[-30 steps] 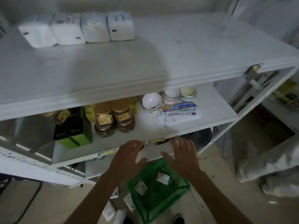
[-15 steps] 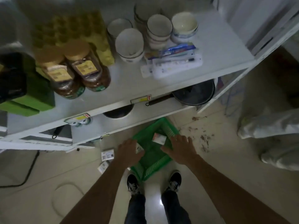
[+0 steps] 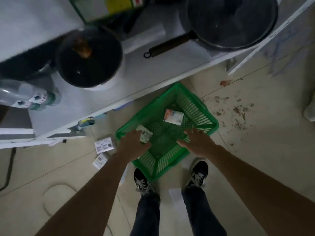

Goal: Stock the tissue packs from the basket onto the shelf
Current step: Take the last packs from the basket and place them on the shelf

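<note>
A green plastic basket [image 3: 201, 106] sits on the floor just in front of my feet, below the white shelf [image 3: 153, 72]. Two small tissue packs lie inside it: one [image 3: 173, 116] near the far right wall, another [image 3: 146, 135] at the left wall. My left hand [image 3: 133, 145] reaches into the basket with its fingers on the left pack; whether it grips the pack is unclear. My right hand [image 3: 197, 140] hovers over the basket's right side, fingers spread, holding nothing.
Two more packs [image 3: 104, 145] lie on the floor left of the basket. The lowest shelf holds a black pot [image 3: 88, 58] and a long-handled pan [image 3: 230, 23]. Bottles [image 3: 34, 99] lie at the left. Dirt marks the tiles at right.
My view has tipped down from the top shelf to the floor. Both hands have dropped to the basket, the left one reaching the left pack.
</note>
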### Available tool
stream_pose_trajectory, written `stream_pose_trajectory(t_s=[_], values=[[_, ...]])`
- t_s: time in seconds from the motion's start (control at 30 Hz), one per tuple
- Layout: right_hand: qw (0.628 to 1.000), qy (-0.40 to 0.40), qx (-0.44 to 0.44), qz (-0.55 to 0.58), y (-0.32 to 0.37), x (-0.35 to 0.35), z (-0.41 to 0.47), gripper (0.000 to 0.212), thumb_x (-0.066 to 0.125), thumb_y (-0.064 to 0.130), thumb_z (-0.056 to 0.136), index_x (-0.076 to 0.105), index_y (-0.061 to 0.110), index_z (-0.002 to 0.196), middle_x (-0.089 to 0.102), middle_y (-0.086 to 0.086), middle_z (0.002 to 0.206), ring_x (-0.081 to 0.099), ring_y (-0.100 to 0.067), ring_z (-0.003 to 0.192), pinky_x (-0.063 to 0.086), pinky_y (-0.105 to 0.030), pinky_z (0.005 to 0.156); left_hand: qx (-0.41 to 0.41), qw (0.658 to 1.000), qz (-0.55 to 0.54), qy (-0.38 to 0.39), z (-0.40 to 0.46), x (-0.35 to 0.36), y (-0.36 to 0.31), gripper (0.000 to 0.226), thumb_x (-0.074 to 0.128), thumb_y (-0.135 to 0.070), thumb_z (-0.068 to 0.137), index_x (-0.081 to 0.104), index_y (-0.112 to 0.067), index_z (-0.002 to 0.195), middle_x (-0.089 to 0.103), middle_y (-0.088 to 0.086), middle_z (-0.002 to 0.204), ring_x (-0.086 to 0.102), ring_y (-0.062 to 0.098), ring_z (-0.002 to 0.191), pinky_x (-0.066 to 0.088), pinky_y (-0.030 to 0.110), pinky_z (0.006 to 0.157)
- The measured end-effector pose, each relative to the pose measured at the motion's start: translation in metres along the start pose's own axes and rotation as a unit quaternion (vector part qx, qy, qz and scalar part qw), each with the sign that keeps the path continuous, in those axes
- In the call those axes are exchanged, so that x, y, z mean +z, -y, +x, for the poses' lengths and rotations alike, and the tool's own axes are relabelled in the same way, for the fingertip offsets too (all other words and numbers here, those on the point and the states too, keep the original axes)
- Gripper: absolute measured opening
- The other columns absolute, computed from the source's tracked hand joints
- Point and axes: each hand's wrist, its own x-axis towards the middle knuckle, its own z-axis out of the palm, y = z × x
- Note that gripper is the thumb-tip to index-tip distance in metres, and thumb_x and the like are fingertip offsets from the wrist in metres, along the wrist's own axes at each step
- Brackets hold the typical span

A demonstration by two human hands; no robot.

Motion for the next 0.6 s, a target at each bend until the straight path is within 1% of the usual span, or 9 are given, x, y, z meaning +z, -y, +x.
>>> stream_pose_trajectory(t_s=[0.07, 0.17, 0.3, 0.37, 0.43, 0.5, 0.6], values=[[1.0, 0.003, 0.004, 0.012, -0.01, 0.018, 0.033, 0.087, 0.038, 0.073, 0.098, 0.023, 0.019, 0.165, 0.018, -0.012, 0.173, 0.02, -0.036, 0.158, 0.025, -0.054, 0.126, -0.006, 1.0, 0.015, 0.002, 0.027, 0.021, 0.015, 0.077, 0.064, -0.054, 0.091, 0.041, -0.014, 0.153, 0.044, 0.013, 0.155, 0.042, 0.032, 0.142, 0.039, 0.046, 0.114], [1.0, -0.001, 0.002, 0.028, -0.024, 0.046, 0.083, 0.087, 0.039, 0.071, 0.099, 0.024, 0.016, 0.164, 0.02, -0.014, 0.172, 0.022, -0.036, 0.158, 0.026, -0.053, 0.126, -0.001, 0.999, 0.035, 0.005, 0.069, 0.047, 0.036, 0.076, 0.07, -0.048, 0.089, 0.044, -0.014, 0.151, 0.048, 0.014, 0.15, 0.047, 0.033, 0.136, 0.044, 0.044, 0.109], [1.0, -0.017, 0.0, 0.02, -0.037, 0.075, 0.146, 0.088, 0.039, 0.07, 0.1, 0.024, 0.013, 0.165, 0.022, -0.015, 0.172, 0.023, -0.035, 0.158, 0.025, -0.048, 0.126, 0.02, 0.998, 0.055, -0.003, 0.127, 0.075, 0.056, 0.076, 0.076, -0.04, 0.086, 0.045, -0.014, 0.15, 0.047, 0.015, 0.149, 0.046, 0.034, 0.136, 0.043, 0.044, 0.11], [0.999, -0.026, -0.015, 0.011, -0.039, 0.086, 0.173, 0.085, 0.04, 0.067, 0.101, 0.026, 0.01, 0.163, 0.026, -0.019, 0.169, 0.027, -0.037, 0.155, 0.028, -0.048, 0.125, 0.034, 0.997, 0.066, -0.016, 0.152, 0.086, 0.064, 0.077, 0.079, -0.038, 0.084, 0.046, -0.016, 0.15, 0.048, 0.014, 0.147, 0.048, 0.033, 0.134, 0.044, 0.043, 0.109], [0.999, -0.037, -0.022, 0.013, -0.042, 0.096, 0.2, 0.08, 0.045, 0.062, 0.102, 0.03, 0.009, 0.161, 0.031, -0.021, 0.166, 0.034, -0.038, 0.151, 0.034, -0.049, 0.122, 0.046, 0.995, 0.088, -0.014, 0.175, 0.096, 0.069, 0.078, 0.08, -0.037, 0.082, 0.046, -0.017, 0.149, 0.05, 0.014, 0.144, 0.051, 0.033, 0.13, 0.046, 0.042, 0.106], [0.998, -0.048, -0.019, 0.025, -0.048, 0.104, 0.225, 0.075, 0.055, 0.053, 0.102, 0.032, 0.011, 0.159, 0.032, -0.02, 0.165, 0.036, -0.039, 0.149, 0.036, -0.048, 0.12, 0.063, 0.99, 0.127, -0.004, 0.194, 0.106, 0.074, 0.079, 0.081, -0.037, 0.081, 0.046, -0.017, 0.149, 0.049, 0.013, 0.145, 0.051, 0.033, 0.129, 0.046, 0.043, 0.106], [0.995, -0.089, -0.001, 0.038, -0.058, 0.108, 0.261, 0.077, 0.065, 0.038, 0.098, 0.031, 0.01, 0.16, 0.032, -0.022, 0.162, 0.036, -0.042, 0.146, 0.037, -0.048, 0.118, 0.09, 0.979, 0.184, -0.016, 0.215, 0.118, 0.083, 0.079, 0.077, -0.034, 0.084, 0.041, -0.017, 0.152, 0.039, 0.012, 0.156, 0.045, 0.035, 0.136, 0.041, 0.045, 0.109]])
